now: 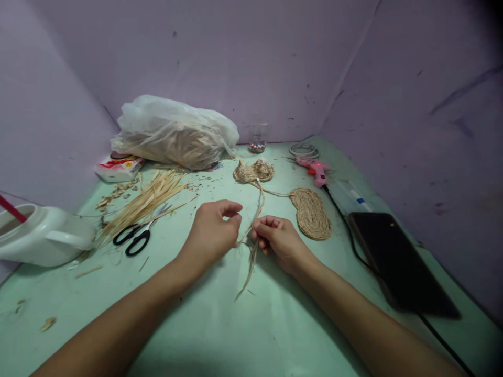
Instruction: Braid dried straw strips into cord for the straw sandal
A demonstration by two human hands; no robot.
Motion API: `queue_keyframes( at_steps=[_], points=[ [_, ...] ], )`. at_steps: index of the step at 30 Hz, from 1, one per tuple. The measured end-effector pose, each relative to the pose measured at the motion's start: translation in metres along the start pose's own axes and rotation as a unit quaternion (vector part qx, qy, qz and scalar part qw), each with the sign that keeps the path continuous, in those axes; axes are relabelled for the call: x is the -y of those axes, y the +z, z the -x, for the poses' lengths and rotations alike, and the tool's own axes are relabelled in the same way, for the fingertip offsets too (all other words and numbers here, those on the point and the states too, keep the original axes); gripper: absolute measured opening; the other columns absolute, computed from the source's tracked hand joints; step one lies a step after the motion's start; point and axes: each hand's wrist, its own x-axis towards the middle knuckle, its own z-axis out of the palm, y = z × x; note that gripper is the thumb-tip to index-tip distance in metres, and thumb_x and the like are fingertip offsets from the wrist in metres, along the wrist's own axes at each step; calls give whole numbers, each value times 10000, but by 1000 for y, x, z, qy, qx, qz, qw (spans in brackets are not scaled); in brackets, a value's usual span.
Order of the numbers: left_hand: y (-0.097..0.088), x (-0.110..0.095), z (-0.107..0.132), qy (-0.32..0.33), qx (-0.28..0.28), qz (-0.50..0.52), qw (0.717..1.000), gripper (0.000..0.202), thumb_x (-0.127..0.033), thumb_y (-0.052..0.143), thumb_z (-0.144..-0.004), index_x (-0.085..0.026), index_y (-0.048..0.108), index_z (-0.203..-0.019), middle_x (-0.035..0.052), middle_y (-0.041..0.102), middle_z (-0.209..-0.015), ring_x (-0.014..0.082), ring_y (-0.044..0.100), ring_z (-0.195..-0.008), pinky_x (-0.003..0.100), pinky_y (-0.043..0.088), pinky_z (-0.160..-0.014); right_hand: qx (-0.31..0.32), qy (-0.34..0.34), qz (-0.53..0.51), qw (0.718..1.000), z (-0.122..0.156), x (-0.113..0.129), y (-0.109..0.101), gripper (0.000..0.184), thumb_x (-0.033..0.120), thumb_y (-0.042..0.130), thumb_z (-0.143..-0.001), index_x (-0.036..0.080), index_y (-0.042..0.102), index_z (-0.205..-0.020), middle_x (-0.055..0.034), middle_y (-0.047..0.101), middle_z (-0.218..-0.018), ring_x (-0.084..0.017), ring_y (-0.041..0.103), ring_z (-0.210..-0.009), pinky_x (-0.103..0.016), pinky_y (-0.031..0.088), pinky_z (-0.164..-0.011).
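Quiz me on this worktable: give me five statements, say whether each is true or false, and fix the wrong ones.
1. The right hand holds the braided fibre strand. True.
2. The scissors are in the left hand. False: they lie on the table, apart from it.
3. The glue gun is blue. False: it is pink, with an orange trigger.
4. A clear container holds small beads. True.
5. The dried strips lie right of the glue gun. False: they lie to its left.

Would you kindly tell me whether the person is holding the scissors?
No, the scissors lie on the table, apart from the left hand and the right hand, which pinches the fiber strand.
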Motion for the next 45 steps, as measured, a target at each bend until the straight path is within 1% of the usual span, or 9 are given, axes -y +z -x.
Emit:
queue_keyframes(
  at_steps=[3, 7, 11, 18, 21, 29, 33, 39, 45],
  points=[
    [3, 6, -10, -134, 122, 159, 971, 319, -158, 539, -631, -85, 538, -941, 28, 576, -560, 95, 471, -370, 208, 336, -354, 19, -4, 7, 1000, 0, 0, 0, 87, 183, 558, -632, 140, 509, -575, 31, 532, -478, -29, 379, -331, -159, 279, -322],
    [7, 19, -18, -164, 218, 232, 934, 84, -143, 550, -611, -72, 567, -653, 50, 575, -560, 78, 499, -419, 186, 387, -385, 36, -5, 18, 999, 0, 0, -1, 100, 190, 557, -640, 137, 521, -563, 22, 539, -468, -33, 391, -330, -159, 274, -317],
    [6, 23, -21, -158, 200, 184, 949, 83, -169, 574, -584, -90, 558, -565, -11, 473, -395, 55, 404, -335, 164, 295, -318, 39, 1, 24, 999, 1, 1, 1, 78, 191, 565, -633, 141, 525, -589, 29, 534, -463, -35, 376, -313, -163, 279, -300],
    [4, 27, -25, -126, 201, 182, 954, 59, -162, 554, -536, -122, 523, -507, -48, 407, -381, 17, 238, -287, 180, 103, -300, 50, -5, 50, 998, 1, 2, 1, 71, 184, 559, -644, 144, 514, -607, 34, 533, -474, -39, 401, -322, -159, 314, -302],
    [2, 26, -26, -108, 210, 170, 957, 55, -164, 544, -535, -118, 533, -508, -27, 462, -410, 13, 216, -295, 193, 90, -315, 58, -2, 55, 997, 2, 4, 0, 73, 183, 556, -649, 145, 515, -603, 34, 534, -471, -40, 400, -324, -161, 318, -306],
    [3, 21, -23, -57, 173, 125, 975, 59, -134, 524, -511, -115, 542, -459, -59, 359, -328, 25, 218, -329, 201, 120, -364, 81, -52, 117, 989, 0, 0, -4, 93, 241, 555, -661, 158, 532, -628, 29, 528, -483, -57, 410, -346, -191, 340, -353],
    [10, 24, -22, -63, 118, 130, 982, 58, -126, 524, -504, -111, 538, -450, -57, 370, -327, 28, 254, -343, 195, 154, -370, 43, -137, 240, 960, -4, -1, -12, 122, 259, 538, -678, 158, 572, -618, 19, 511, -467, -70, 425, -404, -194, 318, -403],
    [19, 25, -19, -117, 62, 154, 979, 24, -111, 511, -494, -118, 512, -470, -65, 338, -319, 27, 238, -317, 192, 124, -347, -8, -171, 341, 924, 1, -4, -9, 144, 255, 513, -683, 167, 587, -597, -3, 565, -515, -90, 453, -453, -204, 311, -431],
    [20, 22, -18, -173, 67, 244, 952, 161, -95, 493, -499, -156, 370, -416, -84, 225, -326, 13, 145, -295, 212, 43, -340, -34, -300, 477, 826, 15, -2, 0, 192, 224, 454, -744, 173, 629, -686, -28, 609, -594, -116, 506, -526, -226, 325, -510]
  ],
)
